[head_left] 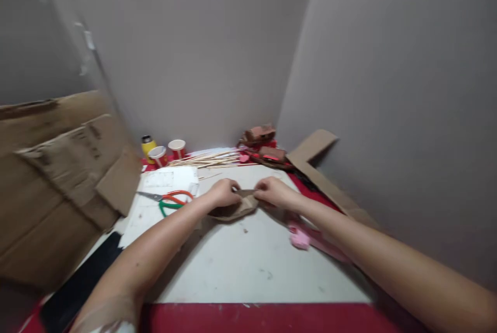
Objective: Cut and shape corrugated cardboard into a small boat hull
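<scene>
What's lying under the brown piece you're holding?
The brown piece sits over the white board, gripped at its top edge by the left hand and right hand. Only bare board and a few specks show around it; anything directly beneath is covered.

Legible text, brands, numbers, signs: none can be read.

- White sheet (pixel 171 180), flat on the table beside the scissors: faint printed lines and blocks are seen, but they are too blurred to be read.
- Two paper cups (pixel 158 155), at the back of the table: a red band is shown on white, and any lettering is too small to be made out.
- Yellow bottle (pixel 148 145), just beside the cups: its surface is too blurred for any label to be read.
</scene>
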